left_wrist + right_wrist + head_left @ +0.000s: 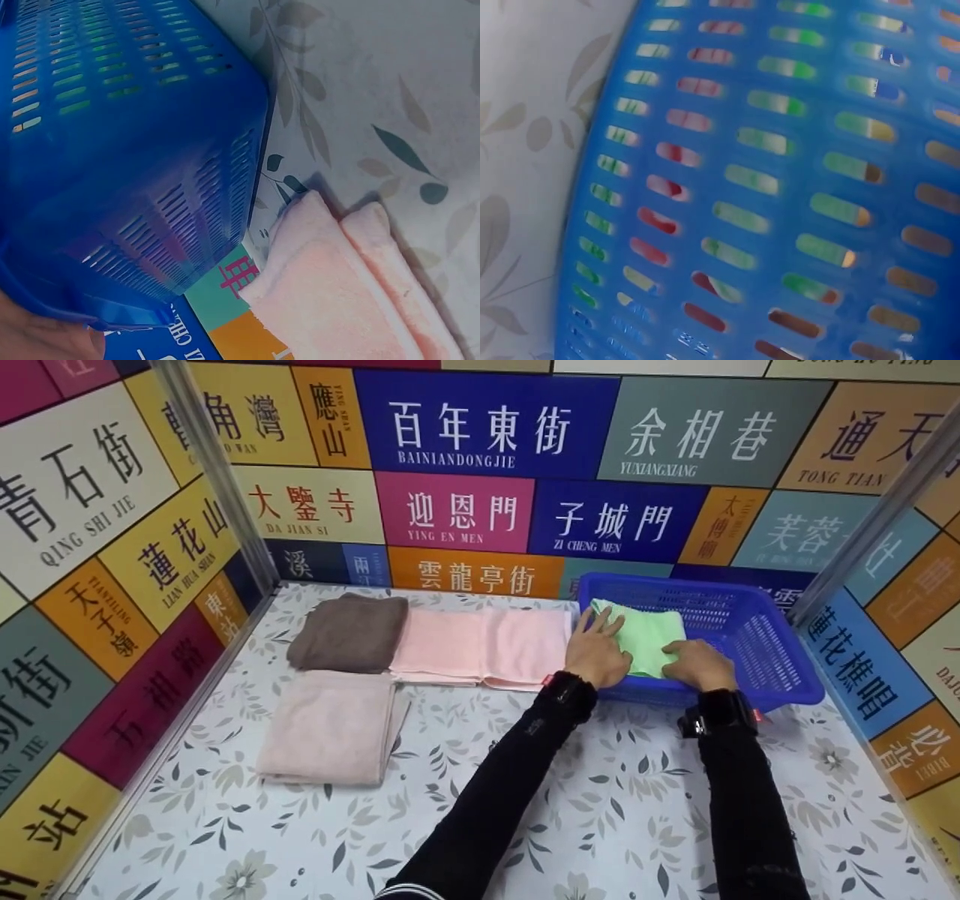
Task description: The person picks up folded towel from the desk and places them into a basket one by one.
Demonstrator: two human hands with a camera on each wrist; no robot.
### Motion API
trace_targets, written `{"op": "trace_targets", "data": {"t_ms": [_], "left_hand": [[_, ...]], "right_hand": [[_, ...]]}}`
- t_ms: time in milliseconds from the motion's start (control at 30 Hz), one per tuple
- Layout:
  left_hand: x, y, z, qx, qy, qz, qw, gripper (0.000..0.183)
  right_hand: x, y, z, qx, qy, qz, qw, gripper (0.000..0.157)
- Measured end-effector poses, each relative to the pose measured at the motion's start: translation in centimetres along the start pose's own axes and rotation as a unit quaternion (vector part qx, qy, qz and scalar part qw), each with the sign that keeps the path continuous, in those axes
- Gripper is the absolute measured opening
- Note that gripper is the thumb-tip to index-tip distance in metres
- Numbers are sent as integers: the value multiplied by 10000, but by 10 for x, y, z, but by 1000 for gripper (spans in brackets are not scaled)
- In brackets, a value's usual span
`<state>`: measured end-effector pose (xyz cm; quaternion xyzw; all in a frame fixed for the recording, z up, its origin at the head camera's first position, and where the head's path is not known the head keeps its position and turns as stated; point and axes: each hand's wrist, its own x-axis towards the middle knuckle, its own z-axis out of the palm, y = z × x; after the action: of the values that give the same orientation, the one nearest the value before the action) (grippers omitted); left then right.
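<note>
A folded green towel (646, 634) lies in the left part of a blue slotted plastic basket (757, 637). My left hand (596, 649) lies flat on the towel's left side with fingers spread. My right hand (697, 662) rests on its near right corner, fingers bent over the edge. The left wrist view looks along the basket's outer wall (135, 150), with a folded pink towel (337, 292) beside it. Only the basket's slotted wall (780, 187) fills the right wrist view, green showing through the slots.
Left of the basket lie a folded pink towel (484, 646), a brown towel (349, 631) and a beige towel (330, 727) on the leaf-patterned tabletop (525, 810). Sign-covered walls (480, 472) close the left, back and right sides.
</note>
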<state>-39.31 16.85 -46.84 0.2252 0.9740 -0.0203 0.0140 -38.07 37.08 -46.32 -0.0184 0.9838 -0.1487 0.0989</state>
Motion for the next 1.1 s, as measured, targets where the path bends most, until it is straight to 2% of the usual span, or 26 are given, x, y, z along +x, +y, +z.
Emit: {"op": "trace_targets", "data": {"t_ms": [133, 233, 467, 633, 767, 867, 967, 1033, 1100], "left_hand": [[0, 0, -1, 92, -84, 23, 9999, 54], [0, -1, 0, 86, -15, 37, 10000, 54], [0, -2, 3, -63, -160, 52, 9998, 58], [-1, -2, 2, -172, -81, 90, 9998, 57], [0, -1, 4, -271, -40, 71, 9996, 57], [0, -1, 7, -552, 182, 90, 9983, 55], [-2, -5, 11, -1355, 642, 273, 9883, 49], [-4, -11, 15, -1950, 1074, 501, 9736, 44], [-8, -20, 20, -2494, 1447, 726, 9548, 42]], "right_hand": [[1, 0, -1, -7, -53, 26, 10000, 64], [1, 0, 0, 2, -95, 13, 10000, 64], [3, 1, -1, -84, -266, -71, 9996, 64], [3, -1, -3, -82, -252, -89, 9996, 63], [-1, -3, -2, -63, -121, -30, 9999, 62], [-4, -2, 0, 27, 217, 50, 9997, 60], [-6, -3, 4, 178, 817, 144, 9964, 55], [-7, -4, 7, 227, 1269, 169, 9915, 49], [-8, -6, 11, 239, 1775, 165, 9837, 41]]}}
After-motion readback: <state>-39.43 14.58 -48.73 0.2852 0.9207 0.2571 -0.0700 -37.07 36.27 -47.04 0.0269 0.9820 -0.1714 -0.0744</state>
